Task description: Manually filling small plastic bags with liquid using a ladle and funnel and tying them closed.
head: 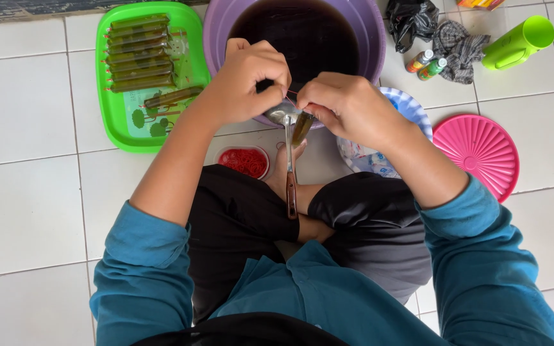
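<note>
My left hand (248,80) and my right hand (347,106) meet in front of the purple basin (216,35) of dark liquid. Between them hangs a small narrow plastic pouch (301,128) filled with dark liquid. Both hands pinch its top, where a thin red rubber band (292,94) stretches between the fingers. A metal ladle (289,160) with a brown handle lies under the hands, its bowl at the basin's edge and its handle toward my lap.
A green tray (113,122) at the left holds several filled dark pouches (139,54). A small clear tub of red rubber bands (243,161) sits by my knee. A blue-patterned bowl (411,109), pink lid (479,150), green jug (519,41), two small bottles (426,64) and cloths lie right.
</note>
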